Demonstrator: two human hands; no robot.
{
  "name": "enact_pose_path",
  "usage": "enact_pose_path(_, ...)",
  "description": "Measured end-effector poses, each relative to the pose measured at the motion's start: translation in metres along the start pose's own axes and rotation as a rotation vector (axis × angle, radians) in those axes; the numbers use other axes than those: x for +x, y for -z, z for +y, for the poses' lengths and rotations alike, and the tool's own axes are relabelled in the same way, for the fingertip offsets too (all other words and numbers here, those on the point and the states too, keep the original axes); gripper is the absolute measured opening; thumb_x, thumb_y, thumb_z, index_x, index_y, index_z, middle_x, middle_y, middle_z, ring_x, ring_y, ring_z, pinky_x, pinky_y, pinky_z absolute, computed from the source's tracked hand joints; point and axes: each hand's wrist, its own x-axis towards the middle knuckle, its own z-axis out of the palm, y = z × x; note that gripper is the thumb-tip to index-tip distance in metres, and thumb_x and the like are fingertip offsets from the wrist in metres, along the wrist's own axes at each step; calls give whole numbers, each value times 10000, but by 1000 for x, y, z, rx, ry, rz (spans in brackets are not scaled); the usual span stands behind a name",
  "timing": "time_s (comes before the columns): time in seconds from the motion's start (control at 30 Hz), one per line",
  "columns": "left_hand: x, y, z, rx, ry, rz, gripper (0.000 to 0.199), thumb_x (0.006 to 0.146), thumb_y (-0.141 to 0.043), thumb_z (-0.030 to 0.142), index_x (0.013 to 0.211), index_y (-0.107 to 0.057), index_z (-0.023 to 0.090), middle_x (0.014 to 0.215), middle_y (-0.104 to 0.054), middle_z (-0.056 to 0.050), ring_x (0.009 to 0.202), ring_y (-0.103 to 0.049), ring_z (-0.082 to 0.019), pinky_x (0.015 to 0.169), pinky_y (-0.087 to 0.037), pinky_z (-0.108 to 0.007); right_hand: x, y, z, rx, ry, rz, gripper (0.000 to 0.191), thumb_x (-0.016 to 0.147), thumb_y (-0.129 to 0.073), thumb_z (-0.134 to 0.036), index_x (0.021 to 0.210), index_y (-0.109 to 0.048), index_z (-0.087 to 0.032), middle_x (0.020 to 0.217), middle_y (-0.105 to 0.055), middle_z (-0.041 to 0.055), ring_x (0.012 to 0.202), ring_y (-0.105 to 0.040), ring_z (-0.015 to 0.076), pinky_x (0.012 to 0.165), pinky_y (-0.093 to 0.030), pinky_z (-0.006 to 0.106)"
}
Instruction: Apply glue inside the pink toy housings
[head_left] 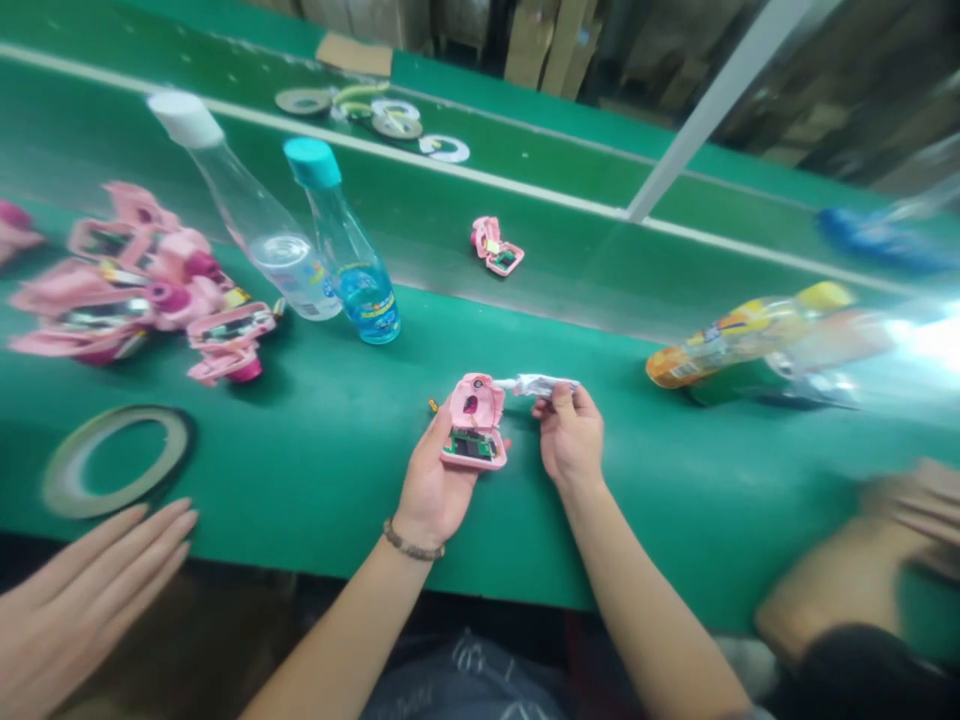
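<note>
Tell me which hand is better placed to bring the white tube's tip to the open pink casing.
The right hand, I'd judge: it grips the white tube, with the tip already pointing towards the pink casing. The left hand is occupied holding that casing.

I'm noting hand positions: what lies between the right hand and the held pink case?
Head view: a white tube, gripped by the right hand, its nozzle toward the held pink case.

Bright, fairly even light across the bench (315, 470), and there it is, white glare flaring at the right edge! The backdrop (637, 60) up top sits in gloom. Near centre, the case (480, 402) reads clearest, slightly soft; out wide, tape (60, 482) and pile (176, 250) stretch and smear.
</note>
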Motion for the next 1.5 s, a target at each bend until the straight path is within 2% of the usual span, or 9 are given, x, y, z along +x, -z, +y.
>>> enact_pose_path(0.13, 0, -2, 1, 24, -7, 0, 360, 942, -546, 489, 1277, -616, 378, 1335, -619, 37, 1255, -561, -279, 956, -572, -508, -6, 0, 4, -121, 128, 45, 352, 780, -740, -496, 829, -629, -166, 664, -612, -38, 608, -562, 95, 614, -480, 241)
enact_pose_path(0.37, 5, 2, -5, -62, -22, 52, 424, 915, -623, 439, 1254, -640, 185, 1319, -620, -119, 1004, -671, -258, 837, -608, -439, -5, 3, 9, -169, 114, 85, 361, 799, -717, -506, 826, -626, -158, 647, -608, -42, 597, -548, 98, 617, -445, 237)
enact_pose_path(0.6, 8, 2, -10, -28, -25, 111, 436, 887, -664, 451, 1229, -653, 182, 1253, -641, -132, 982, -665, -252, 780, -613, -399, -4, 1, 8, -169, 115, 77, 335, 807, -722, -481, 822, -631, -159, 642, -605, -49, 594, -537, 92, 615, -429, 228)
enact_pose_path(0.9, 7, 1, -11, -2, -52, 105, 449, 903, -644, 441, 1256, -635, 165, 1313, -607, -147, 942, -671, -232, 739, -613, -359, -6, 1, 7, -285, 186, 88, 344, 826, -685, -510, 826, -631, -170, 635, -591, -44, 592, -541, 106, 608, -430, 241)
enact_pose_path(1.03, 7, 1, -12, -11, -65, 103, 435, 900, -651, 434, 1233, -647, 154, 1284, -622, -150, 951, -670, -232, 781, -608, -374, -7, 3, 5, -395, 266, 89, 342, 849, -657, -511, 835, -632, -171, 649, -590, -38, 605, -553, 112, 632, -449, 255)
enact_pose_path(1.2, 7, 2, -13, -2, -64, 102, 438, 899, -652, 428, 1252, -633, 169, 1291, -617, -146, 902, -665, -215, 744, -602, -360, -8, 5, -1, -506, 360, 77, 325, 879, -626, -498, 836, -641, -176, 697, -592, -20, 657, -562, 122, 669, -464, 272)
enact_pose_path(1.4, 6, 2, -13, -11, -72, 95, 413, 904, -651, 407, 1244, -643, 174, 1285, -618, -139, 901, -658, -212, 738, -597, -356, -13, 9, -9, -634, 596, 58, 243, 893, -638, -433, 839, -660, -196, 779, -619, 5, 733, -598, 146, 731, -485, 310)
enact_pose_path(1.5, 6, 2, -13, -10, -71, 83, 415, 909, -642, 407, 1262, -638, 189, 1294, -616, -129, 870, -662, -201, 735, -594, -354, -15, 10, -10, -632, 642, 72, 208, 899, -640, -402, 843, -665, -203, 789, -626, 6, 725, -608, 148, 722, -498, 316)
